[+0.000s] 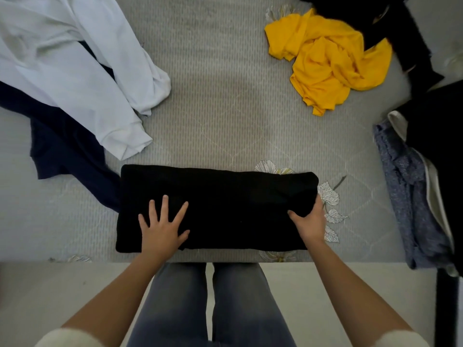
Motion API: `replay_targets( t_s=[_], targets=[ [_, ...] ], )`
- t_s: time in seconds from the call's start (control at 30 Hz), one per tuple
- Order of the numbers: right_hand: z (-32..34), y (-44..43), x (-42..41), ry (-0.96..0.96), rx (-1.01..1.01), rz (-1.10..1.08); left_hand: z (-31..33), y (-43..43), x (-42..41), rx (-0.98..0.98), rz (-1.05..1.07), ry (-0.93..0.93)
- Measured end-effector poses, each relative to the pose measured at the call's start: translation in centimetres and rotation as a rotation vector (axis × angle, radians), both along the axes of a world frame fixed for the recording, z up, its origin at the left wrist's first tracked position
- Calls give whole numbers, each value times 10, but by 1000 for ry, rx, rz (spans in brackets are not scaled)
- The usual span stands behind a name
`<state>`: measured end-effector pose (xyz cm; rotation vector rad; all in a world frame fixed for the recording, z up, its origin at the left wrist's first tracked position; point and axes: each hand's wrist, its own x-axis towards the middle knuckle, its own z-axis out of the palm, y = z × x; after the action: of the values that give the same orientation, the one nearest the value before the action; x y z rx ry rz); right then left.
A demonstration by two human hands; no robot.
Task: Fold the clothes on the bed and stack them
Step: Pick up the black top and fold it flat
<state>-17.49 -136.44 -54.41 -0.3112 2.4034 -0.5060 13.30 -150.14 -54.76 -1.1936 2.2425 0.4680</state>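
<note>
Black garment point(220, 209) folded long at bed point(225, 108) edge; left hand point(161, 227) flat on it, fingers spread; right hand point(309, 221) pinches right end; prob soft, thick, limp; lift by both ends

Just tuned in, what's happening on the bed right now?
A person stands at the edge of the bed folding a black garment, already reduced to a long rectangle. The left hand presses flat on it while the right hand grips its right end. Not yet folded: a white long-sleeved top lying over a navy garment, a crumpled yellow garment, and a blue-grey garment at the right. No finished stack is visible.
</note>
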Motion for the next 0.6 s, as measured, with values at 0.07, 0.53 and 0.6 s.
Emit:
replay_targets(
  t_s=[0.07,0.53,0.6],
  targets=[
    [2,0,-3,-41,-48,-29,0,0,-8,24,31,-12],
    [120,-13,16,-248,-261,-53,9,30,-44,117,-179,140],
    [146,-28,45,-216,-293,56,9,23,-48,211,-151,129]
  ],
)
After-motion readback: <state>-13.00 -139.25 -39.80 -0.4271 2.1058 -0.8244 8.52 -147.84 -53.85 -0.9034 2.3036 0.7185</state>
